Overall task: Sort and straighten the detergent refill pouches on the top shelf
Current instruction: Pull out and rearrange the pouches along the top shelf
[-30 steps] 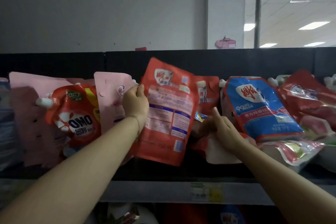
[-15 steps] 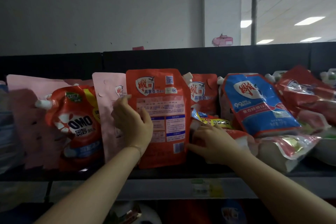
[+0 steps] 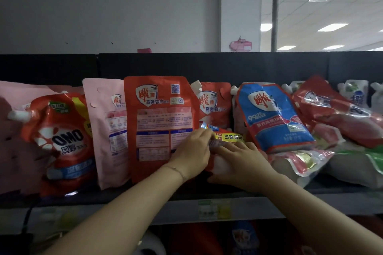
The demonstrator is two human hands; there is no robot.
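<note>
On the top shelf [image 3: 145,196] a red refill pouch [image 3: 159,118] stands upright with its back label toward me. Just right of it a red-and-white pouch with a yellow and blue label [image 3: 229,137] lies low at the shelf front. My left hand [image 3: 191,152] pinches that lying pouch's upper left edge, in front of the upright red pouch's lower right corner. My right hand [image 3: 242,164] wraps over the lying pouch, fingers on top and thumb under. Behind them another red pouch [image 3: 215,103] stands.
To the left stand a pink pouch [image 3: 105,130], an OMO pouch [image 3: 60,141] and more pink ones. A blue pouch [image 3: 273,116] leans on a heap of red pouches [image 3: 335,114] to the right, with white spouted pouches [image 3: 356,93] behind. A dark back panel [image 3: 207,66] closes the shelf.
The tilted red pouch was set upright on the shelf. My left hand let go of it and moved right to the lying pouch, joining my right hand there.
</note>
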